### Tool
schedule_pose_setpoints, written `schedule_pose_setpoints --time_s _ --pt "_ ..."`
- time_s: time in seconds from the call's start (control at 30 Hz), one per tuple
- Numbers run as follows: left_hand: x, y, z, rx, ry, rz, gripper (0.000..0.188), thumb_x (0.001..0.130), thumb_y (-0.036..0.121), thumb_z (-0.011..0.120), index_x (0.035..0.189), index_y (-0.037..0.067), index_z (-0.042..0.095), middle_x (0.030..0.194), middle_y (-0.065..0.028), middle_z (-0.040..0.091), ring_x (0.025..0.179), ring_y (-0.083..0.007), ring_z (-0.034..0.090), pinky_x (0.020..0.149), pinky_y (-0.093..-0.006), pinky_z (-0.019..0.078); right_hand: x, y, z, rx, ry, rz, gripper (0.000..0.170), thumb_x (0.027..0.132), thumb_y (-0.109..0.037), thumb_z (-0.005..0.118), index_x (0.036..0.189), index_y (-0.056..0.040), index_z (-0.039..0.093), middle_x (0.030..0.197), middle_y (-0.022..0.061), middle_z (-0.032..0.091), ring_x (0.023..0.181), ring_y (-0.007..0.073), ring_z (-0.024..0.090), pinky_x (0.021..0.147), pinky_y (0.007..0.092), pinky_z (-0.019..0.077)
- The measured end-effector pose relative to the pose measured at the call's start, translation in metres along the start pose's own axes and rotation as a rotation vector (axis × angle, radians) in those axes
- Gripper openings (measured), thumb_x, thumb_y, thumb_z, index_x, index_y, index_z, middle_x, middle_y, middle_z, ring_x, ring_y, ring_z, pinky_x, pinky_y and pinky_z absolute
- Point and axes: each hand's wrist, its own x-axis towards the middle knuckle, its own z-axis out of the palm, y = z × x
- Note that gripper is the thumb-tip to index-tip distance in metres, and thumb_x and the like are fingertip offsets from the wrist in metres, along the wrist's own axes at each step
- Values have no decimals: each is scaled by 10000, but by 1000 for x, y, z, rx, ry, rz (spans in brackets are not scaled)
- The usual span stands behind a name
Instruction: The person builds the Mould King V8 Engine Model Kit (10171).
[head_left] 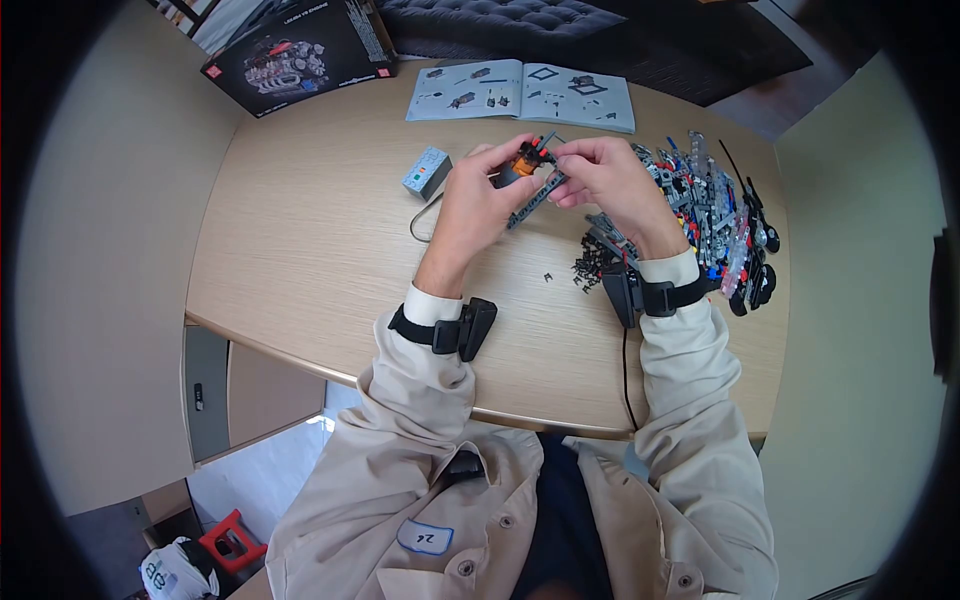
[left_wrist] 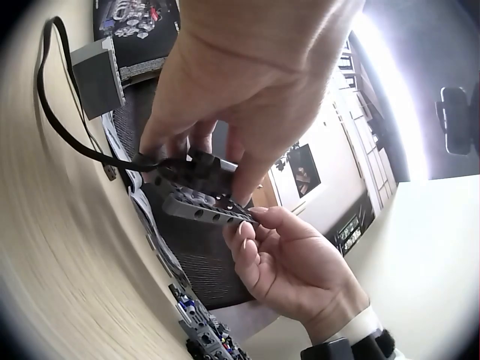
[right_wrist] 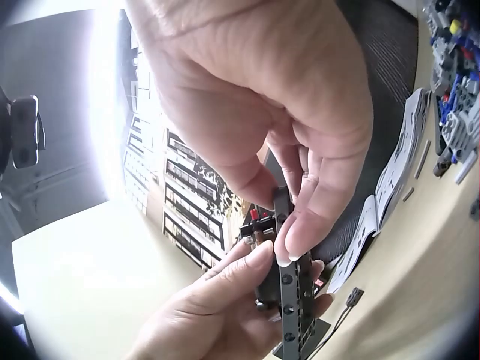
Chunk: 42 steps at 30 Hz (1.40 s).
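Observation:
My left hand [head_left: 472, 208] grips a half-built brick assembly [head_left: 524, 163] with black, orange and red parts. A dark grey beam with round holes [right_wrist: 289, 304] runs along its side. From the assembly a black cable [left_wrist: 54, 112] loops back toward the table in the left wrist view. With thumb and fingers, my right hand [head_left: 612, 185] pinches the far end of the beam. Both hands hold the work above the table, close to each other. The right fingertips hide that end of the beam.
A grey battery box [head_left: 427, 173] stands left of the hands. An open instruction booklet [head_left: 570, 97] lies at the back, beside a black product box [head_left: 300, 65]. Mixed bricks [head_left: 700, 195] are heaped at right. Small black connector pins [head_left: 590, 264] lie near my right wrist.

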Motion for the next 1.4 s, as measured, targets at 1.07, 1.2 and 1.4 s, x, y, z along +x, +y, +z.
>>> schedule_pose_setpoints --time_s 1.07,1.2,1.4 --pt "-6 7 8 215 -32 128 433 819 145 773 1232 46 688 966 -134 659 895 -234 631 804 -334 505 5 9 8 -186 59 19 410 949 -357 663 981 51 697 784 72 679 598 105 639 552 223 527" --pt "-7 6 9 220 14 166 584 798 215 802 1313 7 622 1017 -145 668 985 -253 643 859 -336 513 6 7 4 -195 43 -23 415 930 -350 652 947 62 702 754 89 692 588 116 651 547 233 533" --pt "-4 -2 -2 125 -90 -19 711 773 340 820 1326 -43 590 1076 -192 695 972 -259 666 858 -351 520 2 1 4 -202 70 -1 410 927 -353 646 982 49 705 777 83 701 607 114 656 565 238 540"
